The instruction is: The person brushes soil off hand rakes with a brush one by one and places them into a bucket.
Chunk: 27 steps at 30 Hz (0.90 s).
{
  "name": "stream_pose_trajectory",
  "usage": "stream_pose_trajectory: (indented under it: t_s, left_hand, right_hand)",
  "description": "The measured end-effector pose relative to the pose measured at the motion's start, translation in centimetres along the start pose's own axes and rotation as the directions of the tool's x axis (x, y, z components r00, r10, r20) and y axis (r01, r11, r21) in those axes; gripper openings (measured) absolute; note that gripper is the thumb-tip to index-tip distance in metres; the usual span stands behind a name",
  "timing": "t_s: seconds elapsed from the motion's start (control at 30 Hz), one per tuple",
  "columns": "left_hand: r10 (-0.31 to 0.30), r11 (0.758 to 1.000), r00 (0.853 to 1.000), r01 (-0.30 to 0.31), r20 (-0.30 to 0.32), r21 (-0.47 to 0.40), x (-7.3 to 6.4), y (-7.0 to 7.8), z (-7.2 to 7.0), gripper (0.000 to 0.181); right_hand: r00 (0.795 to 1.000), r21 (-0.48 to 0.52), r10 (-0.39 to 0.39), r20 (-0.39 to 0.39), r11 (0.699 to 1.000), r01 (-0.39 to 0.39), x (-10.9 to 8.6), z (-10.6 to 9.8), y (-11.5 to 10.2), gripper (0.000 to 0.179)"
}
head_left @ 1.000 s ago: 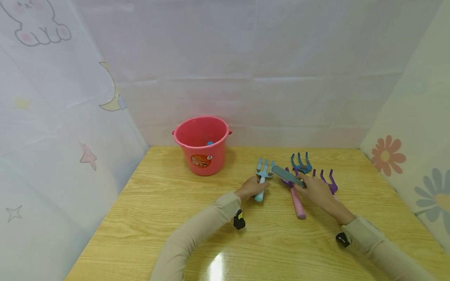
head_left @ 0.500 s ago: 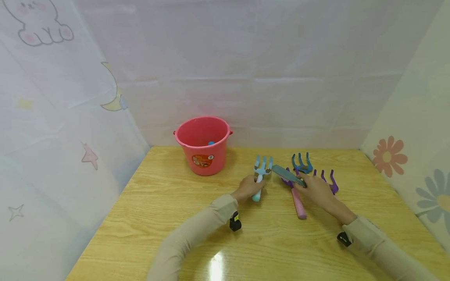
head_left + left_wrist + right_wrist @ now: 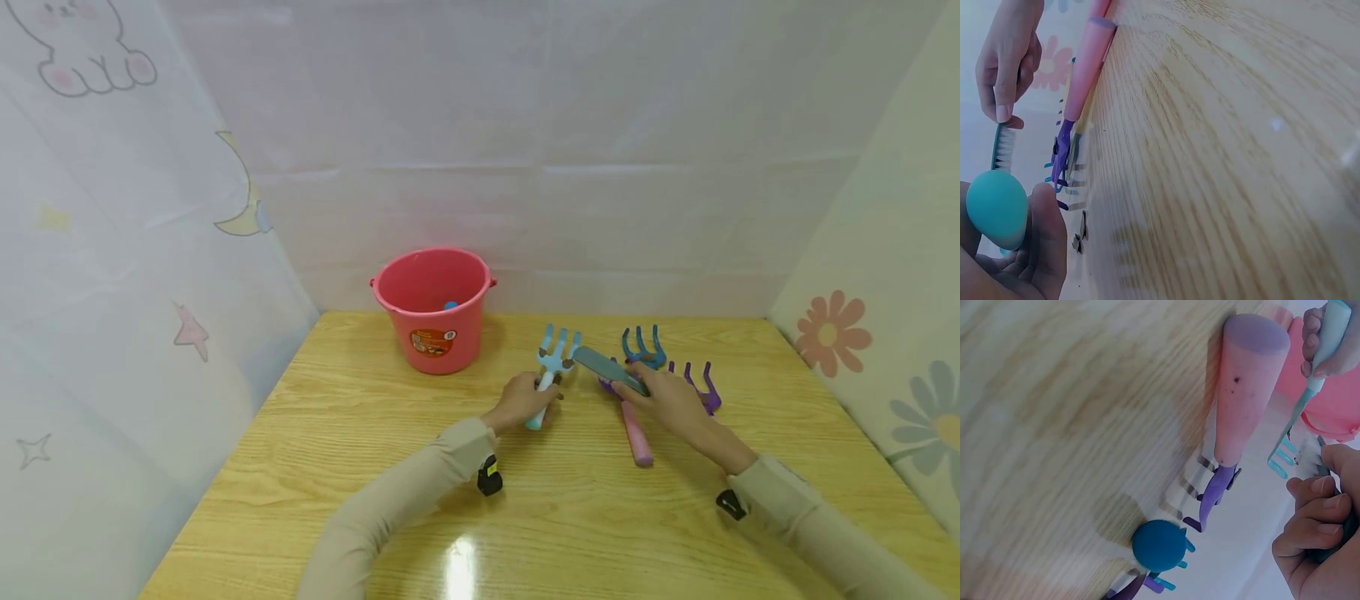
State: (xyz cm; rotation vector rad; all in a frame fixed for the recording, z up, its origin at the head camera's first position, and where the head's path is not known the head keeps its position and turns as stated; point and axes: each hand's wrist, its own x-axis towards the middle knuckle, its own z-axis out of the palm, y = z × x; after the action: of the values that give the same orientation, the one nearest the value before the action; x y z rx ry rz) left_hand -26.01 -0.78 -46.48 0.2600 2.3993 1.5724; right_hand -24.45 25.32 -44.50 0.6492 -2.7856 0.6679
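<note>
My left hand [image 3: 519, 402] grips the pale handle of a light blue hand fork [image 3: 553, 362], its tines pointing away from me. Brown clumps cling to the base of the tines. In the left wrist view the fork's teal handle end [image 3: 997, 209] fills the space between thumb and fingers. My right hand [image 3: 671, 407] holds a dark green brush [image 3: 606, 368] with white bristles [image 3: 1307, 459] turned towards the fork; the bristles lie close to its tines, but contact is unclear. Under the brush lies a purple hand rake with a pink handle [image 3: 637, 435].
A pink bucket [image 3: 442, 343] with something blue inside stands at the back, left of the fork. Behind my right hand lie a blue hand rake [image 3: 647, 358] and another purple one [image 3: 708, 398], partly hidden by that hand. White printed cloth [image 3: 480, 167] surrounds the wooden table [image 3: 360, 417].
My left hand has moved left with the fork, whose handle now slants more. The brush in my right hand has shifted slightly left.
</note>
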Motion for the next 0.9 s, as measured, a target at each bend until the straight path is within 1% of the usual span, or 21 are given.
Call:
stream_pose_trajectory:
  t_s: [0.1, 0.17, 0.33, 0.47, 0.57, 0.67, 0.77, 0.9]
  left_hand:
    - [0.006, 1.000, 1.000, -0.005, 0.005, -0.018, -0.1, -0.2, -0.3, 0.021]
    - [0.006, 1.000, 1.000, -0.006, 0.005, -0.005, -0.1, -0.4, -0.5, 0.020]
    - [0.024, 1.000, 1.000, -0.024, 0.012, 0.018, -0.3, -0.7, -1.0, 0.021]
    - [0.033, 0.999, 0.999, -0.033, 0.018, 0.001, -0.6, -0.7, -1.3, 0.020]
    - [0.024, 0.999, 1.000, -0.023, 0.011, -0.023, -0.7, -0.7, -1.4, 0.018]
    - [0.015, 0.999, 1.000, -0.015, 0.006, -0.041, -0.8, -0.8, -1.6, 0.018]
    - [0.016, 0.999, 1.000, -0.016, 0.001, -0.036, -0.9, -0.8, -1.7, 0.018]
    - [0.009, 1.000, 1.000, -0.009, -0.009, -0.018, -1.0, -0.9, -2.0, 0.018]
  right_hand:
    - [1.000, 0.011, 0.001, 0.007, 1.000, -0.002, 0.4, 0.3, -0.4, 0.039]
    - [1.000, 0.017, 0.010, 0.016, 1.000, -0.011, 0.7, 0.4, -0.8, 0.039]
    - [0.998, 0.009, 0.025, 0.050, 1.000, -0.026, 1.5, 0.8, -1.6, 0.048]
    - [0.998, 0.003, 0.030, 0.053, 1.000, -0.030, 1.8, 1.0, -2.0, 0.042]
    - [0.998, 0.018, 0.024, 0.052, 1.000, -0.025, 1.9, 1.1, -2.2, 0.037]
    - [0.999, 0.026, 0.017, 0.052, 0.999, -0.018, 2.0, 1.2, -2.3, 0.037]
    - [0.998, 0.014, 0.004, 0.056, 1.000, -0.005, 2.1, 1.5, -2.2, 0.039]
    - [0.998, -0.010, -0.017, 0.058, 1.000, 0.017, 2.2, 1.8, -2.0, 0.035]
